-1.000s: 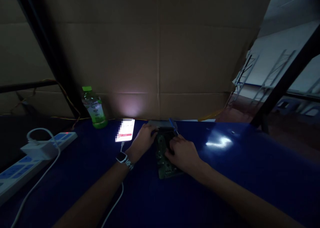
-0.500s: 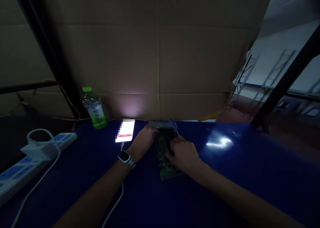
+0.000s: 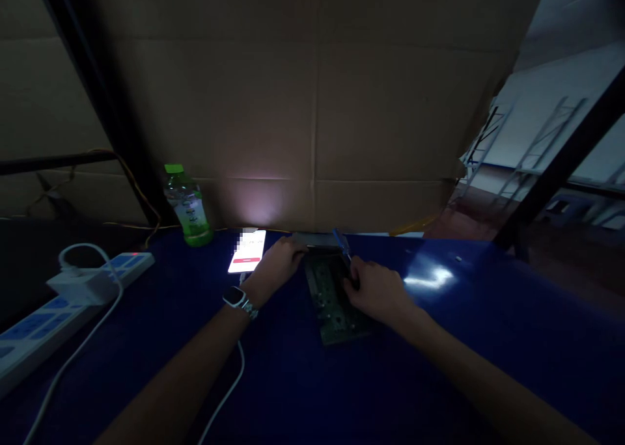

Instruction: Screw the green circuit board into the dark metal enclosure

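A green circuit board (image 3: 336,305) lies on the blue tabletop between my hands. Behind its far edge is a flat grey piece (image 3: 319,240). My left hand (image 3: 280,263), with a watch on its wrist, has its fingers closed at the board's far left corner, beside the grey piece; what they pinch is hidden. My right hand (image 3: 378,289) is closed around a slim tool with a blue end (image 3: 340,240), above the board's right side. The blue end points up and away; its exact kind is too dark to make out.
A lit phone (image 3: 247,251) on a white cable lies left of my left hand. Beyond it stands a green-capped bottle (image 3: 189,207). At far left is a power strip (image 3: 39,318) with a plugged-in charger (image 3: 85,285). A cardboard wall (image 3: 312,107) rises behind the table.
My right hand has shifted slightly right, uncovering more of the board. The blue-ended tool stays in it. My left hand remains at the far corner. The whole view has shifted a little.
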Available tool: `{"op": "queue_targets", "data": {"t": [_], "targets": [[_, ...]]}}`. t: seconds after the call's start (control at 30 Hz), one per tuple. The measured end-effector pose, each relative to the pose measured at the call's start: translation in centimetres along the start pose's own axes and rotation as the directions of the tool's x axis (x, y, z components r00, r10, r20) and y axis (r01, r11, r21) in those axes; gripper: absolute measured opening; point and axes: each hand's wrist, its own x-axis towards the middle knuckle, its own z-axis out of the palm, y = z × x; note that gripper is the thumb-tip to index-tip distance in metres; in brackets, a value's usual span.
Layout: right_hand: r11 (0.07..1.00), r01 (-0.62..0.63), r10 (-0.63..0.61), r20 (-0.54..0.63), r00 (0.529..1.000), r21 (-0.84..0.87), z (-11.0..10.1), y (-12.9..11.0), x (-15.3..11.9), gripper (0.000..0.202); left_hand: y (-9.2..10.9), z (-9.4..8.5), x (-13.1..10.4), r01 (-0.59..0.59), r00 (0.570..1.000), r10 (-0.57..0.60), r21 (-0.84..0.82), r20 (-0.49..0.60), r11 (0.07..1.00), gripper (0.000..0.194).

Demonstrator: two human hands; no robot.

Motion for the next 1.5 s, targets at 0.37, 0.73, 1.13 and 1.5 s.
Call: {"op": "queue_targets", "data": {"t": [0.37,0.73,1.13,1.5], "targets": [[0.999,-0.015,0.017,0.055,0.998,-0.038,0.4,0.1,0.3,0.008,-1.8,-0.1,-0.3,0.111,0.994,-0.112,0.066,0.012,0.992,0.016],[0.996,-0.058,0.054,0.060,0.997,0.071,0.4,-0.6,0.4,0.010,-2.1,0.5,-0.3,0.103,0.989,-0.111,0.092,0.093,0.990,0.016],[0.964,-0.112,0.086,0.115,0.990,0.240,1.7,3.6,2.2,0.010,-0.3,-1.1,-0.1,0.149,0.988,-0.145,-0.077,0.051,0.986,0.010],[0.501,0.037,0.115,-0.109,0.987,0.865,0.4,2.9,2.9,0.027,0.3,-0.3,-0.4,0.106,0.977,-0.049,-0.272,0.209,0.956,0.022]]}}
